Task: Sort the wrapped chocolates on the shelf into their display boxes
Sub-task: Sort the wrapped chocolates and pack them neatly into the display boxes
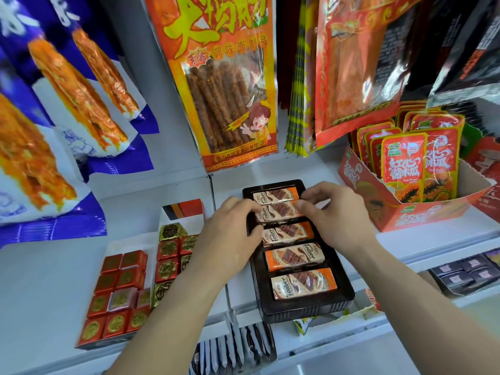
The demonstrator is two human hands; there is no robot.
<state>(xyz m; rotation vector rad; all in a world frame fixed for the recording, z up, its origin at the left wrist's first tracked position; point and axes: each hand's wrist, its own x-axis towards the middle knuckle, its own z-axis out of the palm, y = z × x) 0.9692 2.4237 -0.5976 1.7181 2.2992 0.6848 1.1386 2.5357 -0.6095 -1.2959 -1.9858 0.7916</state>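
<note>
A black display tray (pixel 313 307) sits on the white shelf and holds several orange-and-white wrapped chocolate bars (pixel 303 282) in a row. My left hand (pixel 230 234) and my right hand (pixel 335 212) pinch the two ends of the second bar from the back (pixel 278 211), which lies in the tray. Left of the tray, a white box (pixel 119 247) holds several red square chocolates (pixel 116 301). A second box beside it holds red and gold foil squares (pixel 169 255), partly hidden by my left forearm.
A red carton of papaya snack packets (pixel 414 190) stands right of the tray. Large hanging snack bags (pixel 230 85) fill the back. Dark wrapped packets (pixel 468 272) lie on the lower shelf at right, and more packets (pixel 232 345) stand below the shelf edge.
</note>
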